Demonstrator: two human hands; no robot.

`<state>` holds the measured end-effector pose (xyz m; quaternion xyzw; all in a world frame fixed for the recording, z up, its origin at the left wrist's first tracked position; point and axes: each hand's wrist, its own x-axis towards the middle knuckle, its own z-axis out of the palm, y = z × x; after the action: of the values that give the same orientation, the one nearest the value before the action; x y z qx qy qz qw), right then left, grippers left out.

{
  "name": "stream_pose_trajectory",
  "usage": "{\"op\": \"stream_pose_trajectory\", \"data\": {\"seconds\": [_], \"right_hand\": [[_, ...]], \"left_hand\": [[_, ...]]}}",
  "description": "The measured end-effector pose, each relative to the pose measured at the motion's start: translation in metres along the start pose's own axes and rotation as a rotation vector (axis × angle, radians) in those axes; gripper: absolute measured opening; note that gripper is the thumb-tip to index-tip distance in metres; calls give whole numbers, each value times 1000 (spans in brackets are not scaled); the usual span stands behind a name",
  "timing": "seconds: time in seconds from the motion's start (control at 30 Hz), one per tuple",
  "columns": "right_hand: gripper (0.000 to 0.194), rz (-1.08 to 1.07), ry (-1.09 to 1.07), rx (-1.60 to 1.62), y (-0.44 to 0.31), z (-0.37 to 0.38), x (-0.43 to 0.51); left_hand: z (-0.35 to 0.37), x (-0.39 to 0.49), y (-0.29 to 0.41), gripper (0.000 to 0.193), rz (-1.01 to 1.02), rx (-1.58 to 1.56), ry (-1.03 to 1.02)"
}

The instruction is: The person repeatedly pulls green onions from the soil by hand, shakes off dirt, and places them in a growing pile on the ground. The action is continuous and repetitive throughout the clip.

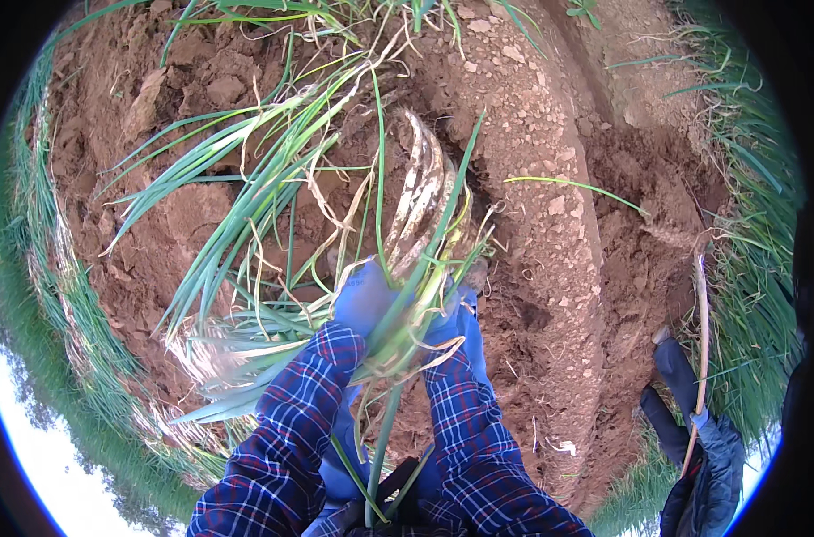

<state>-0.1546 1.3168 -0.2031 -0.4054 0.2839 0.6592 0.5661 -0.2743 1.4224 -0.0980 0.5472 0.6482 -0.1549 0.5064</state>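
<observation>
A bunch of green onions (420,201) with soil-streaked white stems lies between my hands, stems pointing away from me and green leaves running back towards my body. My left hand (365,295), in a blue glove, grips the bunch from the left. From the right my right hand (455,312), gloved in blue too, holds it; leaves cover part of its fingers. Plaid sleeves cover both forearms. More pulled green onions (246,148) lie on the soil just left of and beyond the bunch, their leaves fanned to the left.
Loose reddish soil (179,215) with clods lies at left. A raised soil ridge (548,268) runs along the right. Standing onion rows grow at far left and at right (749,268). Another person (709,436) holds a long wooden handle (702,335) at lower right.
</observation>
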Motion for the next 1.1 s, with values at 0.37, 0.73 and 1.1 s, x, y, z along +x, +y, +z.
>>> {"op": "stream_pose_trajectory", "data": {"seconds": [0.37, 0.73, 1.1], "right_hand": [[56, -311, -227, -1193, 76, 167, -121], [47, 1076, -318, -1207, 312, 230, -382], [49, 803, -832, -1957, 228, 233, -231]], "left_hand": [[-148, -135, -85, 33, 58, -419, 296], [-202, -533, -317, 78, -170, -575, 550], [-122, -539, -486, 79, -864, -391, 420]]}}
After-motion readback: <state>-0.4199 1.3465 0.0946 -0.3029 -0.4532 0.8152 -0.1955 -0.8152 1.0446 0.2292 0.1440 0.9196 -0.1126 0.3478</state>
